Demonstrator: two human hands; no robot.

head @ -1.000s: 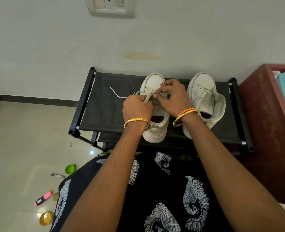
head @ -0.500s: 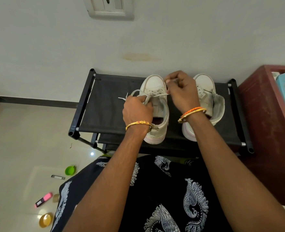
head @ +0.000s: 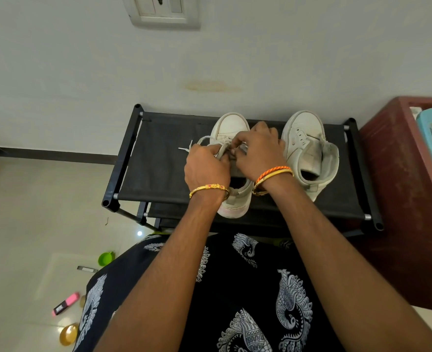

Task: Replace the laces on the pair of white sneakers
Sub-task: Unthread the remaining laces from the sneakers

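Both the left hand (head: 206,166) and the right hand (head: 258,151) are pinching the pale flat fabric lace (head: 221,150) over the left white leather sneaker (head: 232,130), standing on the black fabric shoe rack (head: 159,158) beside its unlaced right twin (head: 304,138), probably keeping the lace taut for threading.

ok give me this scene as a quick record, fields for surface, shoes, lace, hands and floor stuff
surface: black fabric shoe rack against a pale wall
shoes: two white sneakers side by side; left white sneaker being worked on, right white sneaker has no lace visible, tongue loose
lace: off-white lace at the left sneaker, loose end trailing onto the rack
hands: left hand and right hand both pinch the lace over the left sneaker
floor: green cup, pink marker, gold bowl
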